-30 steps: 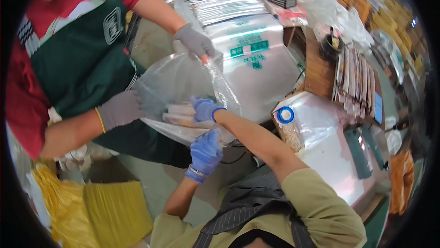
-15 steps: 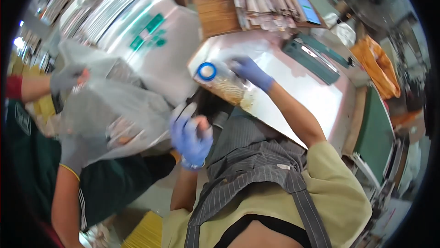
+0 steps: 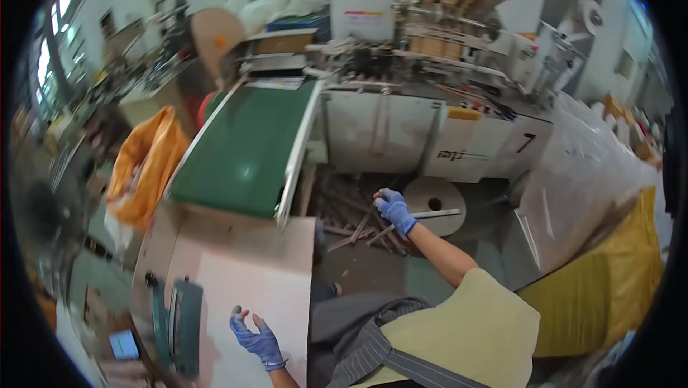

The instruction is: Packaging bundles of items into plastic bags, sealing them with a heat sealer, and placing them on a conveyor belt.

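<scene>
My left hand [image 3: 258, 338], in a blue fingerless glove, is over the white tabletop [image 3: 251, 262]. Its fingers are apart and hold nothing. Beside it on the table is a teal bag sealer [image 3: 186, 327] with a long metal bar. My right hand [image 3: 395, 210], gloved the same way, hangs in the air past the table's right edge. Its fingers are curled in loosely, with nothing visible in them. Behind that hand, lower down, are a large pale roll [image 3: 448, 205] with a dark core hole and several thin strips [image 3: 351, 234].
A green conveyor belt [image 3: 236, 148] slopes down to the table's far edge, with an orange sack [image 3: 147, 166] on its left. A white machine [image 3: 383, 130] stands ahead. Rightward are a clear plastic bag [image 3: 573, 173] and a yellow sack [image 3: 588, 302]. A phone [image 3: 124, 345] lies lower left.
My view has swung right, toward the conveyor and machine. The clear cylinder with the blue ring by my right hand and the co-worker have left view. Both my hands have moved apart.
</scene>
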{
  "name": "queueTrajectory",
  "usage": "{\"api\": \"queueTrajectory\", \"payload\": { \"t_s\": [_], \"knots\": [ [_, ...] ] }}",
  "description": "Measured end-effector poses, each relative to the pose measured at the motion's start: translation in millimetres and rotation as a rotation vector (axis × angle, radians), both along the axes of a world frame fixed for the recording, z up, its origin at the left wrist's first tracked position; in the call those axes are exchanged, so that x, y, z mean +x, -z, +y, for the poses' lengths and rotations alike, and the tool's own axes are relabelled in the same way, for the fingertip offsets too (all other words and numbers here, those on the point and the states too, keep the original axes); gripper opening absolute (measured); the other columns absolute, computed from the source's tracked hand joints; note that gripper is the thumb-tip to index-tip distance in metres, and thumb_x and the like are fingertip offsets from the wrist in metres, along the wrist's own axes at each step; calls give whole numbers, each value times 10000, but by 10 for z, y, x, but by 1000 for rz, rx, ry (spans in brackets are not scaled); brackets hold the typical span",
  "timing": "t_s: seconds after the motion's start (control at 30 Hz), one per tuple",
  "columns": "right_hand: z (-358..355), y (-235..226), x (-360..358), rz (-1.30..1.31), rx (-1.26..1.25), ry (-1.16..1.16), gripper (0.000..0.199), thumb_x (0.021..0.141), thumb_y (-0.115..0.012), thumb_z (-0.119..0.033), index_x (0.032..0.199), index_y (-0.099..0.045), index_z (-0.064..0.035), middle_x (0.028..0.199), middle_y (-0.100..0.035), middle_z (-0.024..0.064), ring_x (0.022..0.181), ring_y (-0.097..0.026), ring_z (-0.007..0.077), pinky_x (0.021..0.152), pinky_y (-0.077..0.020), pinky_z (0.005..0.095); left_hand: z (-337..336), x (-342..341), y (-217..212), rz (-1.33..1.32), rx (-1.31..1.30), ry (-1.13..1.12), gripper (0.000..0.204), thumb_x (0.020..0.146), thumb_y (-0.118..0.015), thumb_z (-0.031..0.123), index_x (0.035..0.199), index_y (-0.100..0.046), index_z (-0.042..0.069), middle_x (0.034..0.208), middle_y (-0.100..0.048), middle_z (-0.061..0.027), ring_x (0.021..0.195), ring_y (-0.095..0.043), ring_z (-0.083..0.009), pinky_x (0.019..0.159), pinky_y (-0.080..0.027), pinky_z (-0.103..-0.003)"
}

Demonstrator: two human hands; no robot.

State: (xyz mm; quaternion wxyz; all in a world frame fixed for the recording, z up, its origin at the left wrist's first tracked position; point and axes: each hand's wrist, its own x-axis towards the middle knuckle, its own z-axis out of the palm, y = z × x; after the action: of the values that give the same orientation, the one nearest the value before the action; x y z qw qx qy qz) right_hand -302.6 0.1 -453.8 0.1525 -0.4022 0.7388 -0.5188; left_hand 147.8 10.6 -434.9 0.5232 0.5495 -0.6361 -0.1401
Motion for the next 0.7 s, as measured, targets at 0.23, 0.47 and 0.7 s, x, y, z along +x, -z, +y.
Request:
{"api": "queueTrajectory", "payload": {
  "t_s": [0.23, 0.47, 0.7],
  "knots": [
    [393, 52, -1170, 229, 11, 390, 151, 714, -600, -191, 777, -620, -55, 699, -616, 125, 651, -599, 229, 624, -468, 334, -523, -715, -84, -47, 1, 216, 192, 740, -516, -14, 930, -490, -4, 1085, -522, -162, 988, -505, -283, 894, -377, -359],
    [149, -138, -2901, 413, 87, 799, 208, 748, -596, -228, 853, -584, -48, 821, -606, 155, 753, -592, 301, 692, -464, 381, -1280, -1749, -832, -183, -109, 356, 128, 743, -517, -11, 870, -500, -8, 1098, -524, -158, 1008, -506, -292, 881, -392, -358],
    [215, -638, -4250, 846, 116, 772, 237, 711, -582, -201, 892, -562, -50, 921, -564, 180, 888, -529, 350, 773, -437, 420, -1969, -3418, -1246, -444, -465, 742, 159, 720, -519, -71, 854, -522, 15, 1070, -539, -150, 960, -541, -307, 823, -437, -362]
  ]
}}
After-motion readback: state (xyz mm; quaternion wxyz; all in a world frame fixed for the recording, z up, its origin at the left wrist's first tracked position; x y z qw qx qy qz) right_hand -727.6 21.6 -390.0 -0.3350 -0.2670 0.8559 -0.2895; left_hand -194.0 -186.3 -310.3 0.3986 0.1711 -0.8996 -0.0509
